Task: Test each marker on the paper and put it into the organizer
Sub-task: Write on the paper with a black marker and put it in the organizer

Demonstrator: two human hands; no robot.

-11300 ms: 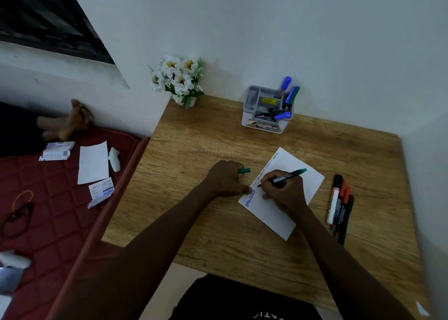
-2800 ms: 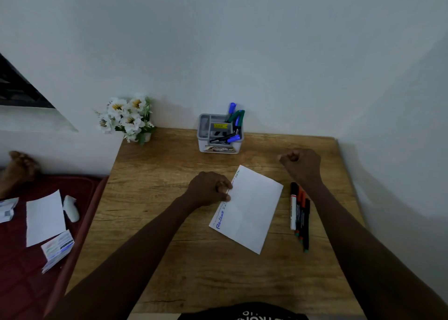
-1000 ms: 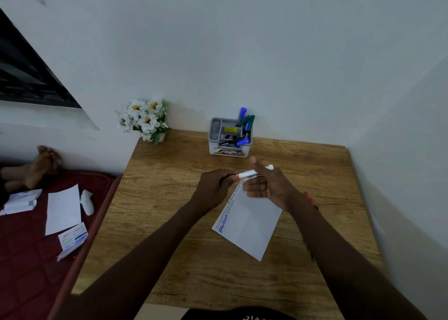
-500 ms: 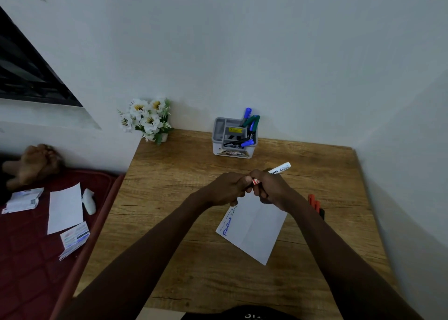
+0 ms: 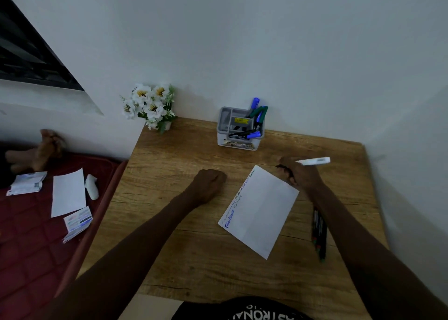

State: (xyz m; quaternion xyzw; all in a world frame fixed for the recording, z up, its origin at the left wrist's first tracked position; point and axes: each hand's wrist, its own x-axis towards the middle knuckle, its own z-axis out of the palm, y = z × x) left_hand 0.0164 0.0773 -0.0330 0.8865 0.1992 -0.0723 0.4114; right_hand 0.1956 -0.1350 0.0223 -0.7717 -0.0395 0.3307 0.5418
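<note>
My right hand (image 5: 299, 175) grips a white-bodied marker (image 5: 315, 161) just past the paper's far right corner. The marker's dark tip sticks out to the left and its body points right. My left hand (image 5: 210, 182) rests on the table left of the paper, curled in a fist around the marker's cap, which is hidden inside. The white paper (image 5: 263, 213) lies slanted, with blue and dark scribbles along its left edge. The grey organizer (image 5: 225, 123) stands at the back by the wall with blue, green and black markers in it.
A few more markers (image 5: 319, 232) lie side by side right of the paper, partly under my right forearm. White flowers (image 5: 151, 107) stand in the table's back left corner. Left of the table a red mattress (image 5: 29, 247) holds papers, and a person's feet.
My hands have pulled apart, which uncapped the marker. The right hand carried the marker right, past the paper's corner. The left hand drew back left into a fist on the table.
</note>
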